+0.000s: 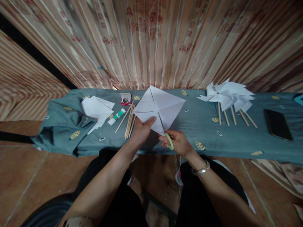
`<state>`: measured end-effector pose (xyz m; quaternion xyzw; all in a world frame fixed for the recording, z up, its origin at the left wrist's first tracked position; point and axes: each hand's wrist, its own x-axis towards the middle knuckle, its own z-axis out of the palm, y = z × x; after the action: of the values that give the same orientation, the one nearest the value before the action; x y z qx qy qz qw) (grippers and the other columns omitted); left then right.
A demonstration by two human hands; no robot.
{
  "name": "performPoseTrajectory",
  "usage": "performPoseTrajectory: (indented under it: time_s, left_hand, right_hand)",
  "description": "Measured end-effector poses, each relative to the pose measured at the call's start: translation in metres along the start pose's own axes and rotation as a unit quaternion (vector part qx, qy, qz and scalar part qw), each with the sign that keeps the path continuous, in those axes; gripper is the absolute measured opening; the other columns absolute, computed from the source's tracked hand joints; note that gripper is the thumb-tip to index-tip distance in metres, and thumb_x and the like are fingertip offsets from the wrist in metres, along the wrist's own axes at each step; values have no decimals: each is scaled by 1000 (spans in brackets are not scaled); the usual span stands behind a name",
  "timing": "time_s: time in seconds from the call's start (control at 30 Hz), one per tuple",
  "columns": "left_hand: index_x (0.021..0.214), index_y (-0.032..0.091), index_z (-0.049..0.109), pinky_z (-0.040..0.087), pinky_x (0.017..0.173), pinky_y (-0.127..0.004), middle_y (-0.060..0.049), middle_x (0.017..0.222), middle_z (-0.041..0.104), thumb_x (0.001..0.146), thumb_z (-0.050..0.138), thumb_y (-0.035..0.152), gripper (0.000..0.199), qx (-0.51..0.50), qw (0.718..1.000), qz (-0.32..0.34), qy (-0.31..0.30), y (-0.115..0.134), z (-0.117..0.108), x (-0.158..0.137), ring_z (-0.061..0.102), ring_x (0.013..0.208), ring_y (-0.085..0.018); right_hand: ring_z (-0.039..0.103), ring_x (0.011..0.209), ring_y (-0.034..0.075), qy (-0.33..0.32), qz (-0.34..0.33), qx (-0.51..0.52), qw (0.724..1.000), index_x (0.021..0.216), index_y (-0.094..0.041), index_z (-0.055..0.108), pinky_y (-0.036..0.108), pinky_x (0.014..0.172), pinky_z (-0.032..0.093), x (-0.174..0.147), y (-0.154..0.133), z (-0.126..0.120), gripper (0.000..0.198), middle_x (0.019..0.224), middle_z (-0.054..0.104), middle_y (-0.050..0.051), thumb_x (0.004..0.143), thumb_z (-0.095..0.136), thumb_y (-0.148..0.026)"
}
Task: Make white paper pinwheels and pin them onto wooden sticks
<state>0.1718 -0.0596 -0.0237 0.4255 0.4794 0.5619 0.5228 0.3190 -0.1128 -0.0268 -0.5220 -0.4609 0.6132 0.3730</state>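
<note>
A square of white paper [167, 100] is held up over the table, turned corner-wise, with slits running from its corners toward the middle. My left hand [142, 129] grips its lower left edge, thumb on top. In my right hand [178, 142] are scissors with pale green handles [169, 142], fingers through the loops. Their blades lie along the slit at the paper's near corner and are mostly hidden by it. Just left of the paper lie several wooden sticks [129, 121], a green and white glue stick [116, 117] and a small red and white open box [126, 99] of small metal pieces.
Several finished white paper pinwheels [227, 94] on wooden sticks lie at the right, beside a black phone [278, 124]. More white paper [97, 108] rests at the left on the grey-green tablecloth [189, 123]. A patterned curtain [151, 44] hangs behind the table.
</note>
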Motion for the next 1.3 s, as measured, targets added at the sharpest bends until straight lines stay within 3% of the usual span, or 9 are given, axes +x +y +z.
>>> performPoseTrajectory:
  time_s: [0.53,0.67,0.77,0.87,1.07,1.17,1.3]
  left_hand:
    - [90,18,72,52,93,-41,-8,98,76,65,77,33,29,4,1000,8,8,-3,0,1,69,98,-29]
    - [92,17,72,53,91,-40,-9,100,76,64,78,32,32,-10,1000,6,17,-2,2,1,69,96,-28]
    - [95,17,72,53,91,-39,-8,98,76,61,79,31,37,-24,999,8,32,-2,2,5,70,94,-28]
    - [96,20,73,52,93,-39,-7,99,77,60,80,30,38,-44,998,21,47,-1,-2,14,69,97,-28]
    - [86,20,73,52,93,-41,-7,98,76,60,81,27,28,-63,996,48,49,8,-21,30,69,97,-28]
    - [88,17,72,52,93,-40,-7,93,76,58,82,26,32,-76,995,46,46,11,-31,33,70,93,-27]
    - [87,15,73,53,89,-40,-8,90,76,56,83,26,35,-45,999,5,22,11,-36,27,70,89,-27]
  right_hand:
    - [49,45,8,7,-3,5,1000,61,-18,65,23,47,38,0,0,0,43,50,61,-2,58,84,-56]
    - [52,49,10,-11,-7,-4,1000,64,-18,64,23,49,40,0,4,-1,45,54,63,-1,60,82,-59]
    - [57,54,11,-46,3,-29,999,77,-17,68,22,52,42,-1,8,-3,48,62,67,1,64,79,-62]
    - [58,58,12,-85,17,-57,995,90,-17,70,23,54,44,-3,9,-10,51,67,69,2,69,75,-63]
    - [54,58,11,-120,57,-113,985,82,-16,69,23,53,39,-13,-3,-49,54,67,66,1,65,76,-67]
    - [52,55,11,-93,70,-111,987,82,-15,70,24,53,39,-17,-10,-73,60,63,64,1,61,77,-71]
    - [54,57,11,61,2,-59,996,83,-16,72,25,56,41,-12,-12,-93,61,66,68,2,60,76,-73]
